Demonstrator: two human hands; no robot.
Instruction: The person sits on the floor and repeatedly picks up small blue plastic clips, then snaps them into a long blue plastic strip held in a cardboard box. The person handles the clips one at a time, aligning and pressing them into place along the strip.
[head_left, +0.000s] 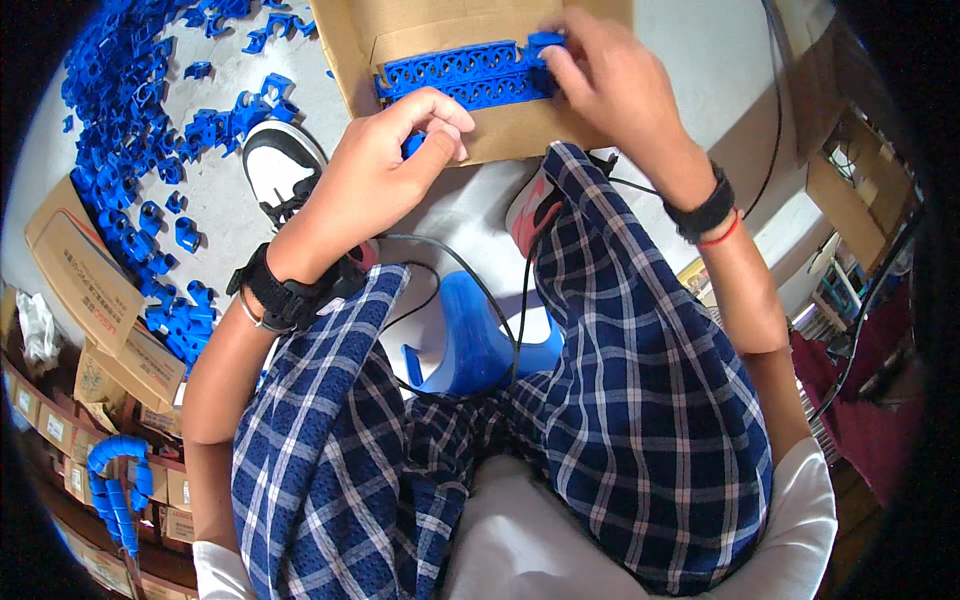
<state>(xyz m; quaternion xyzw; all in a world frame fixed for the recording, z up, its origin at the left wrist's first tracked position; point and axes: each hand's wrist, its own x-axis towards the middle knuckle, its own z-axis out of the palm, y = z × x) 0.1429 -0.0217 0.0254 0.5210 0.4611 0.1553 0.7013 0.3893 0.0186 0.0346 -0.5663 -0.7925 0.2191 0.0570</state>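
Two rows of blue plastic pipe clips (455,72) lie side by side in an open cardboard box (500,140) at the far middle. My right hand (615,85) is over the box's right side, thumb and fingers closed on a blue clip (545,43) at the right end of the far row. It is slightly blurred. At the box's near left, my left hand (400,145) has its fingers curled in. A bit of a blue clip (412,146) shows between its thumb and fingers; the rest is hidden.
Many loose blue clips (125,130) are heaped on the floor to the left. My shoes (280,165) flank the box's near edge. Black cords (480,280) run over a blue plastic stool (470,340) between my legs. Cardboard cartons (85,265) stand left, another box (860,185) right.
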